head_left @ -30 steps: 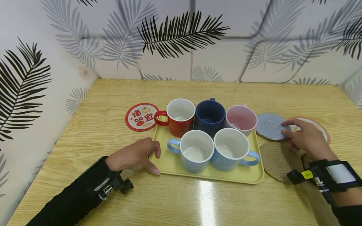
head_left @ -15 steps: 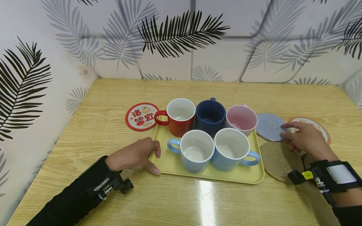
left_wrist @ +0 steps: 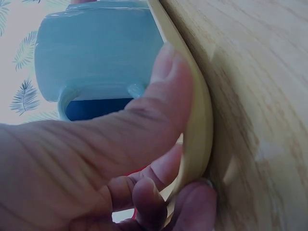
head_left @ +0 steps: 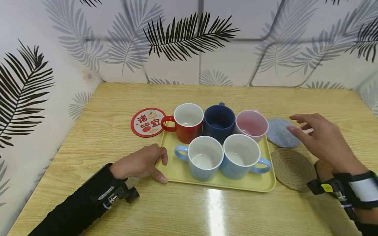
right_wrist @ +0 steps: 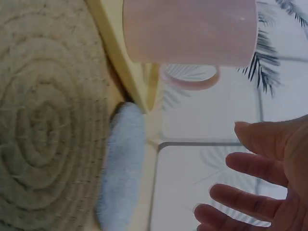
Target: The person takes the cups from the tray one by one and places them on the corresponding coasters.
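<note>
My left hand (head_left: 141,162) grips the front left corner of a yellow tray (head_left: 177,177). In the left wrist view its thumb (left_wrist: 168,91) lies along the rim. The tray carries a red mug (head_left: 189,132), a navy mug (head_left: 219,126), a pink mug (head_left: 252,126) and two light blue mugs, one left (head_left: 203,164) and one right (head_left: 240,164). My right hand (head_left: 327,141) hovers, fingers spread and holding nothing, just right of a blue-grey felt coaster (head_left: 282,132). In the right wrist view this coaster (right_wrist: 122,173) lies beside the tray's edge.
A woven round coaster (head_left: 292,168) lies right of the tray, with a brown round piece (head_left: 322,168) partly under my right wrist. A red-rimmed coaster (head_left: 147,123) lies left of the tray. Behind the wooden table (head_left: 124,95) stands a leaf-patterned wall (head_left: 189,72).
My right hand has come away from the blue-grey coaster and moved up and right, now covering the orange-rimmed coaster. My left hand, the tray and the mugs have stayed put.
</note>
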Demonstrator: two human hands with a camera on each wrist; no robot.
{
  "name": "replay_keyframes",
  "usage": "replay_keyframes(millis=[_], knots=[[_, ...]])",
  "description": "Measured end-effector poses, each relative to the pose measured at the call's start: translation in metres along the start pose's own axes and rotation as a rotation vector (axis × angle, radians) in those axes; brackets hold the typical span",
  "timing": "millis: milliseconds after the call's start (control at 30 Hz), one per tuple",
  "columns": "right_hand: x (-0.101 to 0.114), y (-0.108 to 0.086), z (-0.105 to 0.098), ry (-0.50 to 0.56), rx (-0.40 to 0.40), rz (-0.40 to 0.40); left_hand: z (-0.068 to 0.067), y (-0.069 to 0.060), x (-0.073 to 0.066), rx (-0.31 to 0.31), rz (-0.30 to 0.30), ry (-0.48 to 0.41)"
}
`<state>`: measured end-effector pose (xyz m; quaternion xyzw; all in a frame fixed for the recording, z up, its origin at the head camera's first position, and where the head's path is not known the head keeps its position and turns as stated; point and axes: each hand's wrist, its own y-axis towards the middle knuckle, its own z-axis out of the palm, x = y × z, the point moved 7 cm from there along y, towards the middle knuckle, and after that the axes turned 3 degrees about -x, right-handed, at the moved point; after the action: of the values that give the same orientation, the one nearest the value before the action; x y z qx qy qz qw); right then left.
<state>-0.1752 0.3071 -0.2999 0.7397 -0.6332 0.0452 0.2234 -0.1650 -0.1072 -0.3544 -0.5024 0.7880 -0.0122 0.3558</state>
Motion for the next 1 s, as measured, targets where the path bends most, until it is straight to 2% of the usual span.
replay_keyframes(millis=[133, 333, 467, 533, 633, 733, 833, 900, 1000], knots=[[0.016, -0.001, -0.007, -0.033, -0.011, -0.063, 0.000, -0.001, 0.001, -0.004, -0.001, -0.004], [0.028, -0.005, -0.007, -0.052, -0.016, -0.122, 0.000, -0.004, 0.000, -0.015, 0.010, -0.026], [0.028, -0.010, -0.001, -0.040, 0.007, -0.125, -0.001, -0.007, 0.004, -0.020, 0.023, -0.076], [0.027, -0.012, 0.003, -0.030, 0.031, -0.120, -0.006, -0.008, 0.006, -0.040, 0.022, -0.102], [0.025, -0.015, 0.008, -0.051, 0.064, -0.107, -0.022, -0.011, 0.009, -0.140, 0.025, -0.129], [0.021, -0.018, 0.012, -0.068, 0.086, -0.099, -0.045, -0.012, 0.016, -0.303, -0.002, -0.128], [0.017, -0.021, 0.015, -0.056, 0.094, -0.095, -0.065, -0.011, 0.028, -0.439, -0.077, -0.117], [0.016, -0.023, 0.016, -0.044, 0.093, -0.097, -0.073, -0.009, 0.036, -0.488, -0.139, -0.111], [0.015, -0.025, 0.018, -0.036, 0.091, -0.095, -0.079, -0.004, 0.049, -0.507, -0.228, -0.093]])
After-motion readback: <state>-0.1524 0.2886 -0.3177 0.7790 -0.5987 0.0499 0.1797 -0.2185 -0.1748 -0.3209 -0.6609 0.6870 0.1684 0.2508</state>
